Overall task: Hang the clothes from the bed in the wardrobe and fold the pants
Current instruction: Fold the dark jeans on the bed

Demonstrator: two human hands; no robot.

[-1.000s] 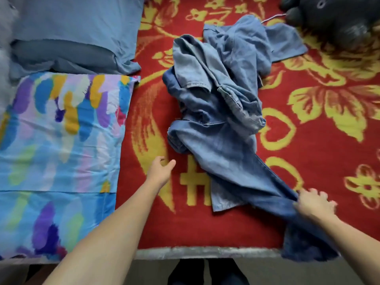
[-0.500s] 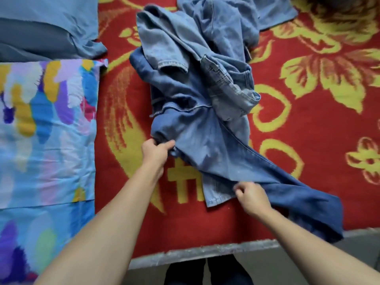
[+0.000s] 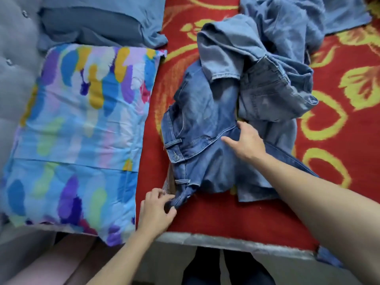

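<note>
A pair of blue jeans (image 3: 203,128) lies crumpled on the red and yellow blanket (image 3: 205,214), with its waistband, button and belt loops turned toward the left. My left hand (image 3: 157,206) pinches the waistband's near corner close to the bed's front edge. Over the seat of the jeans, my right hand (image 3: 245,141) rests flat with fingers spread. More pale denim clothing (image 3: 275,44) is heaped across the jeans' far side, and one leg runs off to the right under my right forearm.
A multicoloured pillow (image 3: 82,128) lies at the left beside the jeans. Behind it sits a grey-blue pillow (image 3: 98,23), and a grey tufted headboard (image 3: 14,64) fills the far left. The bed's grey front edge (image 3: 226,241) runs below my hands.
The jeans' waist part has been pulled out and spread toward the left. My left hand moved down to the waistband corner. My right hand let go of the leg and moved up onto the seat.
</note>
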